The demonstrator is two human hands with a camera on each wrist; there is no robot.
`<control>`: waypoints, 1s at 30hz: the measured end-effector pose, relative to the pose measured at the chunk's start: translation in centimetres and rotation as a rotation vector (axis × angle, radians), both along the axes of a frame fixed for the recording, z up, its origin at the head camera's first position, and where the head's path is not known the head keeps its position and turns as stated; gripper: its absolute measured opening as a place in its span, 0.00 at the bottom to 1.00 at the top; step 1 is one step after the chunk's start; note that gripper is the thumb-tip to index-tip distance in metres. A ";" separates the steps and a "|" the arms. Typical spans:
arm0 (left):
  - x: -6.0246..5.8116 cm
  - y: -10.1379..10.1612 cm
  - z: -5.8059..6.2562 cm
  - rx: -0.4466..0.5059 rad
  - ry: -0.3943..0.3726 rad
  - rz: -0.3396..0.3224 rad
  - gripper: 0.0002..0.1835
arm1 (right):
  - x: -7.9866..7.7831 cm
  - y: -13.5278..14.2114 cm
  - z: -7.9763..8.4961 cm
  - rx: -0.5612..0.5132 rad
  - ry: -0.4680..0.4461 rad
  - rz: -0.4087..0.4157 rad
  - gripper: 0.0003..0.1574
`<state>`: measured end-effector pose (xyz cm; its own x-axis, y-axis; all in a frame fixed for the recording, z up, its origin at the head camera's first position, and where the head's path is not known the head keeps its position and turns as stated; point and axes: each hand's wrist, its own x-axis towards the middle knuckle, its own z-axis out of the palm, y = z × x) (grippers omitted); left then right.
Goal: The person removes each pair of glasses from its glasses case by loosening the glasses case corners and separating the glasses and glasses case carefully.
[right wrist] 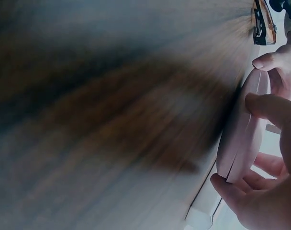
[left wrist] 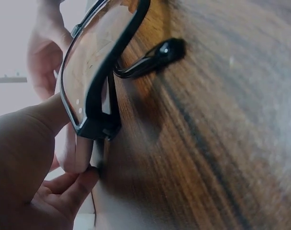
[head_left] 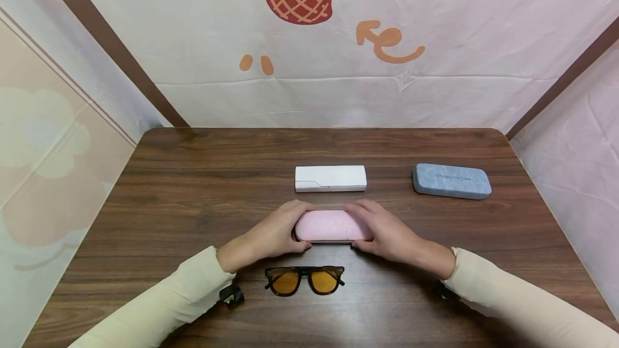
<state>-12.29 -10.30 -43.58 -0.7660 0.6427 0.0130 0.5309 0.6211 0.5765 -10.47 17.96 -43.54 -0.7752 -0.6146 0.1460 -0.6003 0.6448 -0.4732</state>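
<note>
Hands (head_left: 278, 232) with pink case (head_left: 332, 225) between

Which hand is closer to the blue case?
The right hand. It grips the right end of the pink case, left of the blue case and closer to the person; the left hand grips the pink case's other end, farther left.

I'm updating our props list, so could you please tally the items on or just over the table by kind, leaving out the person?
Glasses cases: 3 (pink case, white case, blue case)
Sunglasses: 1 pair, with amber lenses
Total: 4
</note>
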 end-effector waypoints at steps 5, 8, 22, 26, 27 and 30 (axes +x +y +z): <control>0.0 0.1 0.0 -0.004 -0.006 0.007 0.36 | 0.0 0.1 0.0 0.074 0.022 0.026 0.49; -0.1 0.1 0.0 -0.005 -0.002 0.006 0.36 | 0.0 0.1 0.0 0.086 0.025 0.029 0.49; -0.1 0.0 0.1 -0.022 -0.003 -0.001 0.36 | -0.1 0.2 -0.1 0.077 0.035 0.042 0.49; -0.1 -0.1 0.1 -0.022 0.006 -0.003 0.36 | -0.2 0.2 -0.1 0.074 0.041 0.056 0.49; -0.1 -0.2 0.0 -0.021 0.011 -0.005 0.36 | -0.3 0.1 -0.1 0.073 0.041 0.058 0.49; -0.3 -0.5 0.4 -0.009 0.016 -0.008 0.36 | -0.5 0.0 0.0 0.069 0.037 0.060 0.49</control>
